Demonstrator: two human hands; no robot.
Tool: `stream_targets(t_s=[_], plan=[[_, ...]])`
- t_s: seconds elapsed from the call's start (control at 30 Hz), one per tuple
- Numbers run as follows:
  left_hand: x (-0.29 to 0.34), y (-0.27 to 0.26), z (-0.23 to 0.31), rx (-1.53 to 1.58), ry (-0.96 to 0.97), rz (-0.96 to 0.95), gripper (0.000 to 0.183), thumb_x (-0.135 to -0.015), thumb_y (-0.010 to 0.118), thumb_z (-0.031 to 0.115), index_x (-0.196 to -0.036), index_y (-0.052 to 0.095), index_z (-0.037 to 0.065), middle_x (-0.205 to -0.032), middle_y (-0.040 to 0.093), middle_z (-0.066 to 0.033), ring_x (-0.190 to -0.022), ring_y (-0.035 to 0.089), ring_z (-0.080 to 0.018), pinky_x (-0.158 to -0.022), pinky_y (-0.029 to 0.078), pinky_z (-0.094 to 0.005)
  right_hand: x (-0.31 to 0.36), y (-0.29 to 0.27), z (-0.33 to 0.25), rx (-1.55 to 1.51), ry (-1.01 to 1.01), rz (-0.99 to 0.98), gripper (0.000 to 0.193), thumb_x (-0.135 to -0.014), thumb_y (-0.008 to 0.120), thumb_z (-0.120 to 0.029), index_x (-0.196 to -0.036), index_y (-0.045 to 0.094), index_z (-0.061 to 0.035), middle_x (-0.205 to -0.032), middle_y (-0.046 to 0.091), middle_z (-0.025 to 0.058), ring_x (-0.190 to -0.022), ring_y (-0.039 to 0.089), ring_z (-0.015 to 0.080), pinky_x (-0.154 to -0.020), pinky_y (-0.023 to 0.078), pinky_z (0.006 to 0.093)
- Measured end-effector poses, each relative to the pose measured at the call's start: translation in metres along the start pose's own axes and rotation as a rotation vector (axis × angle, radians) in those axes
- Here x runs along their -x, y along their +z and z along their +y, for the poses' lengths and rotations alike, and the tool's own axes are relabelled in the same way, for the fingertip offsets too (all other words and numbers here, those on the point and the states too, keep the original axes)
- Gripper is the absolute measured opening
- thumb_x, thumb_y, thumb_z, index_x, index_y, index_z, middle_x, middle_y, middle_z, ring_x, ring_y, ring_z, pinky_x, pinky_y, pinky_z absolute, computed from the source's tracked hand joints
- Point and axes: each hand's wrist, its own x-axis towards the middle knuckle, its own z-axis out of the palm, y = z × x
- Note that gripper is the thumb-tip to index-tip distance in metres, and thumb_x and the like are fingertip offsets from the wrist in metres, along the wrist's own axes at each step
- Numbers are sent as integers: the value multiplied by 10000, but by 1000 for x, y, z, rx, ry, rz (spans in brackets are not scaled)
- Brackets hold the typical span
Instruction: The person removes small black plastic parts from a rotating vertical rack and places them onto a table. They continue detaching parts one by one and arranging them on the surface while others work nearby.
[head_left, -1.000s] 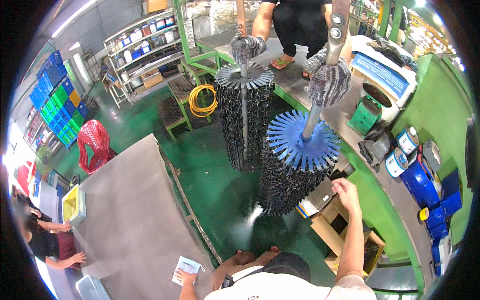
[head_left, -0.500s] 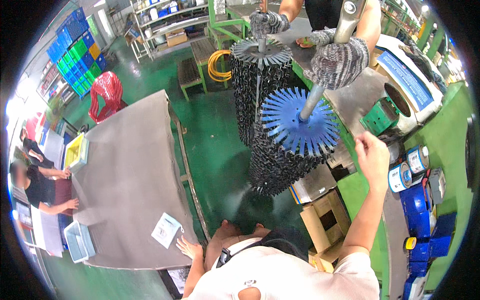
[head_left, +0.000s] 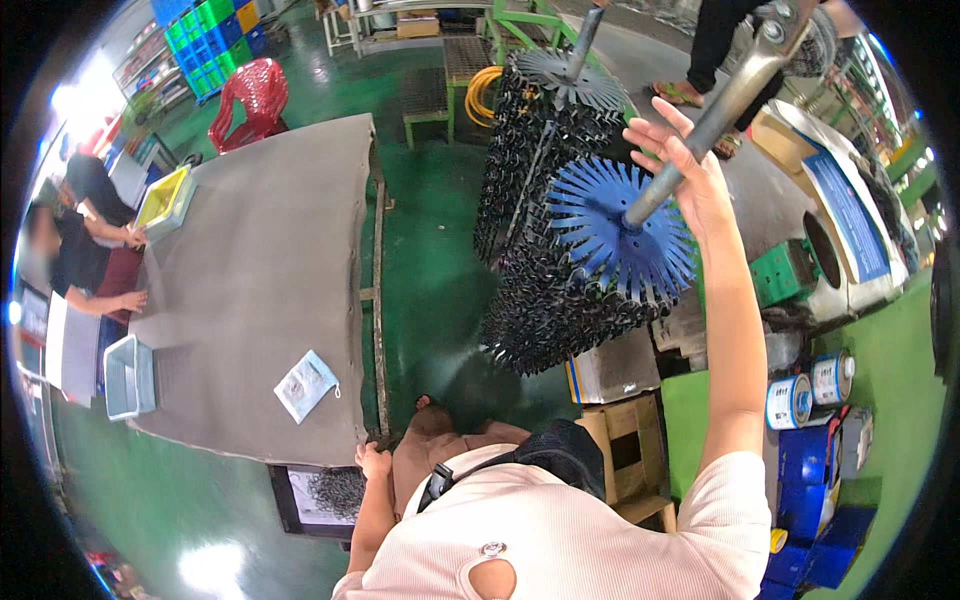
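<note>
Right hand: the person's right hand (head_left: 705, 195) is standing open beside the metal shaft (head_left: 720, 115), its fingers extended and parted; it is not closing on anything, and whether skin is touching metal cannot be told.
Left hand: the left hand (head_left: 373, 460) is resting at the near right corner of the gray tabletop (head_left: 250, 290), fingers loosely bent; whether it is gripping the edge cannot be told.
Metal shaft: it is rising aslant from the middle of the blue slotted disc (head_left: 585, 215), its long axis running from lower left to upper right, past the right hand.
Blue slotted disc: it is lying just below and to the left of the right hand, which is much the nearer; the left hand is staying low and well apart.
Black pieces: a dense bundle of small black pieces (head_left: 540, 320) is hanging beneath the disc, leaning down to the left.
Gray slotted disc: a second disc (head_left: 565, 80) is sitting farther off, behind the blue one.
Other person: a knit-gloved hand (head_left: 812, 50) is showing near the shaft's upper end.
Tabletop: a pale packet (head_left: 307, 385) is lying near the left hand.
</note>
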Motion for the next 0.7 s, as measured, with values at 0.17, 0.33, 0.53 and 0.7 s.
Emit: stream_targets(t_s=[0.17,0.33,0.53,0.7], plan=[[16,11,-16,143,143,134,360,-740,642,197,-1067,701,59,-1312,531,-259,-1271,421,-419,-1097,322,-483,-12,23,-3,-142,76,205,237,-939,633,-236,-984,616,-4,-534,378,-58,-443,368,75,-464,360,282],[32,10,-18,187,124,284,202,-771,594,80,-938,707,63,-1126,594,-182,-1189,473,-380,-1043,365,-499,-13,31,-30,-144,104,229,262,-965,615,-272,-981,619,-10,-526,357,-51,-448,356,83,-480,347,283],[18,19,-37,36,191,412,107,-807,584,109,-838,676,64,-929,639,-167,-996,565,-361,-930,413,-480,-16,6,-48,-45,-5,406,278,-960,620,-294,-975,624,-16,-563,354,-81,-466,349,54,-473,326,252],[4,10,-30,210,119,490,152,-773,631,48,-913,682,77,-1050,640,-150,-1082,553,-352,-942,429,-459,16,22,-4,-108,138,381,318,-983,592,-310,-744,445,-160,-552,287,-73,-458,280,62,-484,274,258]])
